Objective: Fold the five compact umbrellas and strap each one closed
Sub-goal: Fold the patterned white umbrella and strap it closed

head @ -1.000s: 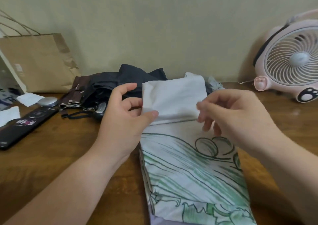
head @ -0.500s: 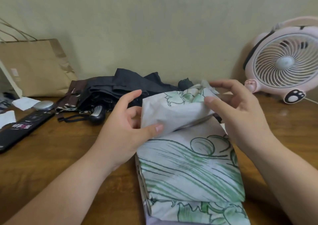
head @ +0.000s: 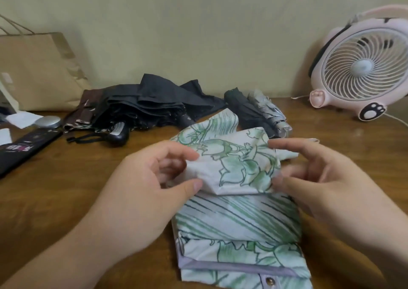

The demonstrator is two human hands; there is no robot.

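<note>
**Wooden counter against a pale wall: one umbrella under fold, none seen strapped**

A wooden counter (head: 66,200) is set against a plain pale wall (head: 198,23). At 6 o'clock, nearest the viewer, a floral umbrella (head: 238,218) in white and green is laid flat, its canopy partly pleated into flat layers. Its top panel is lifted off the layers below. The left edge of that panel is pinched by the left hand (head: 141,191) between thumb and curled fingers (head: 187,154). The right edge is held by the right hand (head: 326,182) between thumb and forefinger, as far as can be seen. A lilac strap (head: 242,269) with a metal snap is noted at the near end, lying undone.

At 11 o'clock a black umbrella (head: 150,105) and a brown umbrella (head: 86,107) are heaped together, collapsed but loose, with fabric spread. At 1 o'clock a dark green umbrella (head: 245,110) and a silver-grey umbrella (head: 267,112) lie side by side, gathered more tightly; whether they are strapped cannot be told. A paper bag (head: 37,72) is recorded at 10 o'clock and a pink fan (head: 362,68) at 2 o'clock.

Progress is judged early. The floral umbrella's pleats are not yet finished, and rolling and strapping are outstanding. At least the two umbrellas at 11 o'clock are judged untouched.
</note>
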